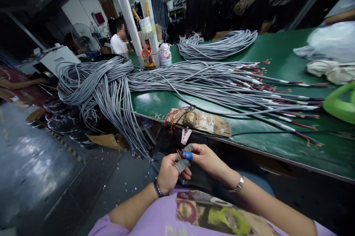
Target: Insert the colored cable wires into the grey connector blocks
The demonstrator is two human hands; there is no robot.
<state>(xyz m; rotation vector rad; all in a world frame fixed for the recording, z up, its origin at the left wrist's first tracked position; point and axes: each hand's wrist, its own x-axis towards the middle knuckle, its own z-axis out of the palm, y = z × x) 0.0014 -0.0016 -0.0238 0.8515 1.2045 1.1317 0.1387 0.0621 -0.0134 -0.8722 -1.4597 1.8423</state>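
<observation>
My left hand (pixel 168 175) is closed in front of my body, below the table's edge, with grey covers on its fingers. Between its fingers stand thin orange wires (pixel 179 154), apparently the bared end of a grey cable. My right hand (pixel 206 159) meets it from the right, with blue tape and a grey cover on its fingertips. Its thumb and fingers pinch at the same wire ends. A big bundle of grey cables (pixel 177 77) lies across the table, one part hanging over the edge left of my hands.
On the green table (pixel 285 151), a wooden board (pixel 213 123) with a pink clip (pixel 185 136) sits at the near edge. Behind are a coiled cable bundle (pixel 222 47), a lidded cup (pixel 165 54) and orange-handled scissors (pixel 146 51). A green handle (pixel 337 104) is at right. Other people work at left.
</observation>
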